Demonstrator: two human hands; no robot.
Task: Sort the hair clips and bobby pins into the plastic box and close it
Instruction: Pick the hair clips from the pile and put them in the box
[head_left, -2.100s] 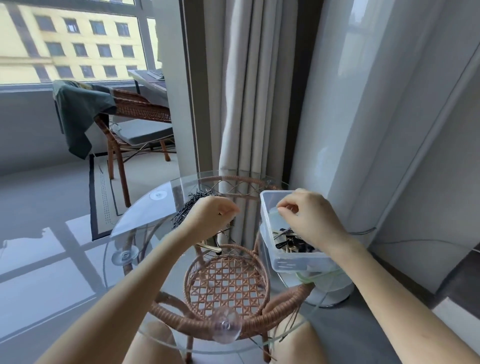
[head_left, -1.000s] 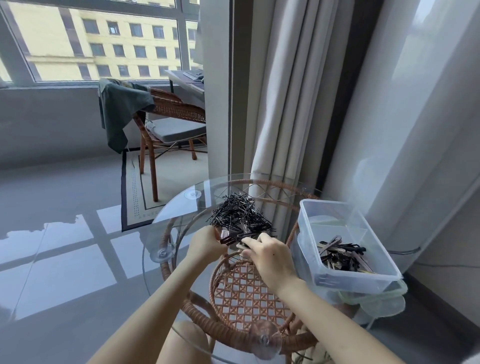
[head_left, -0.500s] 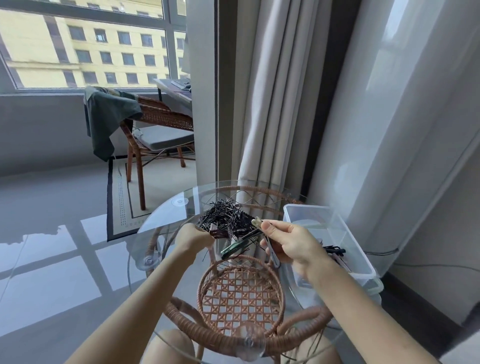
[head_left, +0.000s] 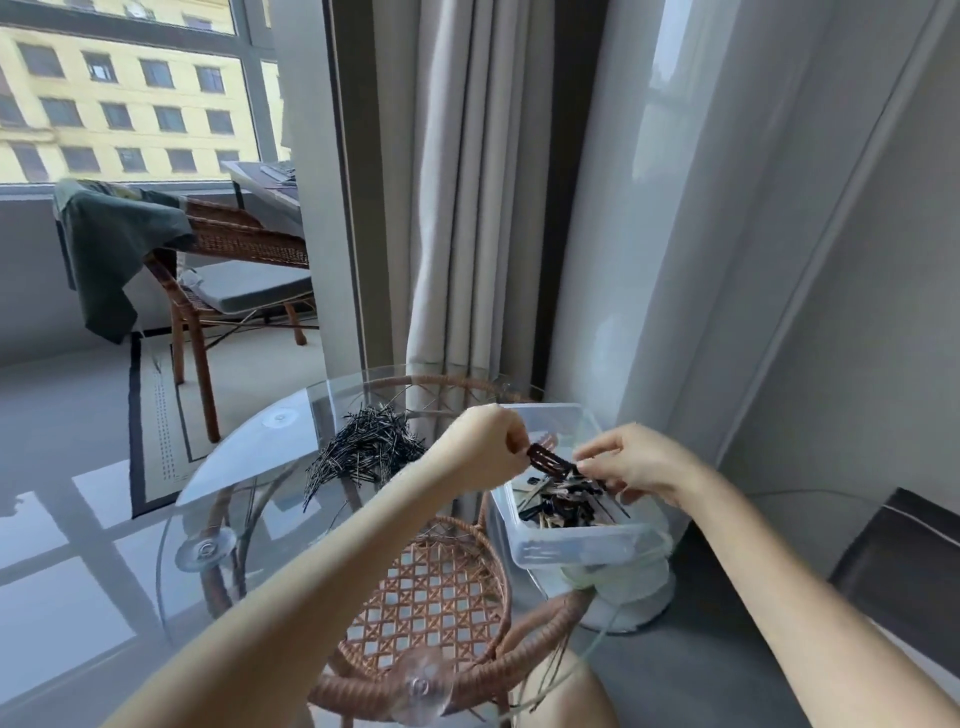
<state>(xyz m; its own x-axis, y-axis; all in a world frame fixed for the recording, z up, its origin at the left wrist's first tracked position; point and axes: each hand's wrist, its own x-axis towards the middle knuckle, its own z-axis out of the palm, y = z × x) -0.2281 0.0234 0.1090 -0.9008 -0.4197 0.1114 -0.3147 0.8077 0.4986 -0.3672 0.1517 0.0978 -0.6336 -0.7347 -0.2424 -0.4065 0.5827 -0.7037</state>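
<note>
Brown hair clip (head_left: 546, 460) is held over the clear plastic box (head_left: 571, 543), pinched at one end by the left hand (head_left: 485, 449) and at the other by the right hand (head_left: 636, 465). Recommended: lower it inside the walls before letting go, so it does not bounce out. The box holds a dark heap of clips (head_left: 558, 501), with no lid on. Loose bobby pins (head_left: 366, 452) lie piled on the glass desk (head_left: 234, 467) beside the box, judged unsorted.

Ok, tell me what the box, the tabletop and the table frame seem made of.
Box: translucent plastic, probably; clips show through its wall. Table frame: woven brown rattan or wicker, possibly synthetic; lattice and wrapped strands. Tabletop: clear glossy glass; that frame shows through it.
</note>
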